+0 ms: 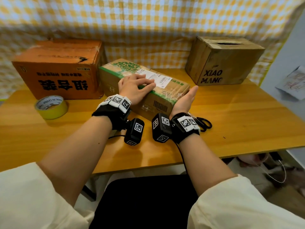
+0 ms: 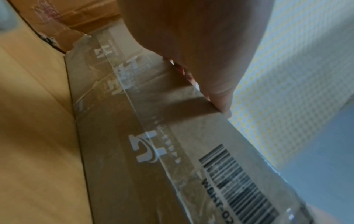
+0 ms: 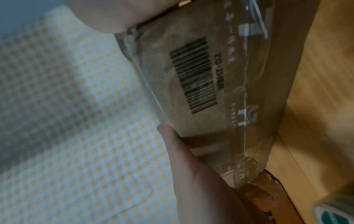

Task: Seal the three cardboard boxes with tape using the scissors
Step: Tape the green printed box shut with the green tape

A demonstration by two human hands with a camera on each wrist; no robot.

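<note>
Scissors behind right wrist; tape roll left.

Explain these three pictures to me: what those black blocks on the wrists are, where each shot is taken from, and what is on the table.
No machine here: a person works bare-handed. The black blocks are wrist cameras; the wide picture comes from a head camera, the two close ones from the wrists. The left hand lies flat on the long green-printed cardboard box; the right hand presses its end. On the wooden table also stand an orange cardboard box, a brown cardboard box, a yellow tape roll and black-handled scissors.
</note>
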